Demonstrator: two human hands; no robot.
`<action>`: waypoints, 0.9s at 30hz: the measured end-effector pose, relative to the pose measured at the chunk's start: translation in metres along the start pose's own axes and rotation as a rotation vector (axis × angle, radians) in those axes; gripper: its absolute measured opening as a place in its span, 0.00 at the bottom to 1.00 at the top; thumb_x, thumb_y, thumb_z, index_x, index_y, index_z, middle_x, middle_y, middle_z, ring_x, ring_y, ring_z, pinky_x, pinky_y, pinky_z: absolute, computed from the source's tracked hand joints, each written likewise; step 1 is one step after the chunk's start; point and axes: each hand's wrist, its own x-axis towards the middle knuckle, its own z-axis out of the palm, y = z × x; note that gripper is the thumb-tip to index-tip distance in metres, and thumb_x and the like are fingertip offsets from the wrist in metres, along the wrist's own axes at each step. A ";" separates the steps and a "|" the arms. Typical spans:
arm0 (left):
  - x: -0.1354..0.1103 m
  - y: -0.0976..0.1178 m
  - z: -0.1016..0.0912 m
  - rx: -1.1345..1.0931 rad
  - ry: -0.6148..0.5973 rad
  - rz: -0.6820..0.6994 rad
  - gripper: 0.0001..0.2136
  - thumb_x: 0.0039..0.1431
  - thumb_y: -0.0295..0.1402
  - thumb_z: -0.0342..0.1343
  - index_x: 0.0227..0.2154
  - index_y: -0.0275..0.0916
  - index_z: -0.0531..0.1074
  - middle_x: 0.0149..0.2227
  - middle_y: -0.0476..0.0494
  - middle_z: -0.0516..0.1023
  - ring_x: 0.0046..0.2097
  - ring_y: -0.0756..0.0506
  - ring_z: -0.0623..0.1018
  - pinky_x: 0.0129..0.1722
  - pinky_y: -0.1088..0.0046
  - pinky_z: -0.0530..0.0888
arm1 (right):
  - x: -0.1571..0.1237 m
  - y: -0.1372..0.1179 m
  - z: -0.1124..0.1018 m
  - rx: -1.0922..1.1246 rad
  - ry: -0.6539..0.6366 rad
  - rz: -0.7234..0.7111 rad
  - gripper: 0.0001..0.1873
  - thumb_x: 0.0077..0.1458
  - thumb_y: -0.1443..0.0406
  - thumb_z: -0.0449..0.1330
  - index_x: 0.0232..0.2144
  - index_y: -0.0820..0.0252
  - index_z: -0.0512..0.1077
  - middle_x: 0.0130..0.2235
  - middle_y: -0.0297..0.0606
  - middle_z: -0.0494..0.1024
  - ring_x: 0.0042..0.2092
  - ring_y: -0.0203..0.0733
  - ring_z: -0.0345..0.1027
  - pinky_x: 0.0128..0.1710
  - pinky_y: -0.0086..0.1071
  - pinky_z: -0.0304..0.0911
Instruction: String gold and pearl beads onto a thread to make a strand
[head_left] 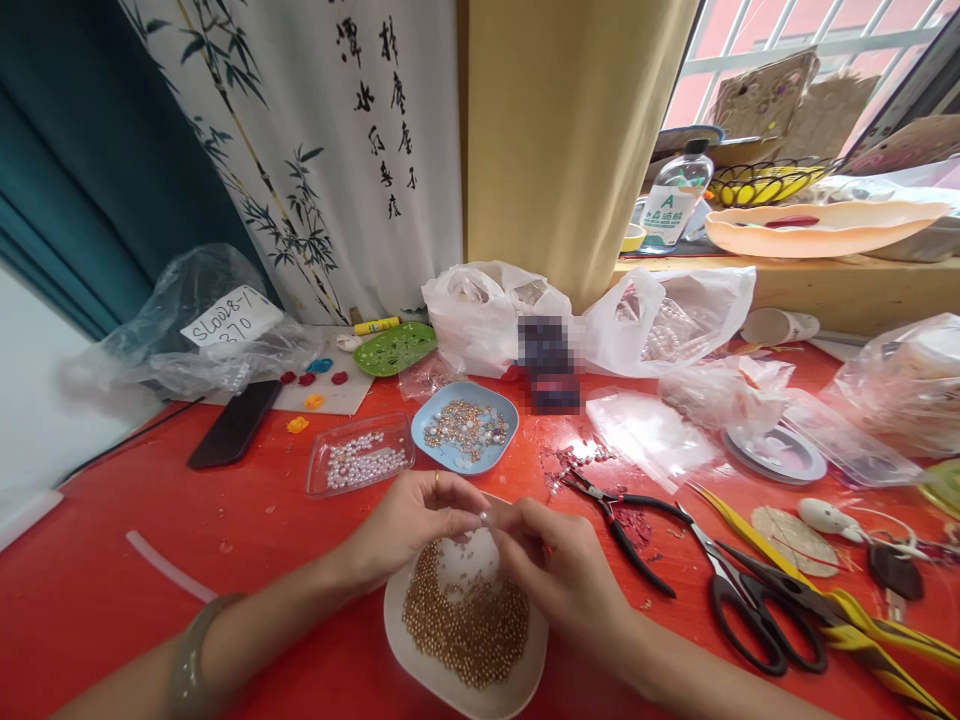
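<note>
Over the white dish (393, 625), probably so it's catching any strays, your left hand (416, 525) is pinching a tiny pale piece (484, 519) between thumb and finger; your right hand (566, 570) is hovering half-curled, its hold unclear. Gold beads (472, 630) are lying inside the dish.

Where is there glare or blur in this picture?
In the head view, glare whitens the red tabletop beside the clear plastic bag; in the same head view, a pixelated patch hides something, and the item at the left fingers is too small to identify.
</note>
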 end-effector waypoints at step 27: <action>0.014 0.010 -0.033 0.019 0.471 0.321 0.07 0.47 0.35 0.56 0.26 0.36 0.68 0.28 0.50 0.69 0.30 0.52 0.68 0.32 0.76 0.67 | 0.049 0.036 -0.070 -0.345 -0.119 -0.004 0.06 0.50 0.65 0.55 0.28 0.57 0.72 0.30 0.37 0.75 0.31 0.39 0.66 0.30 0.33 0.59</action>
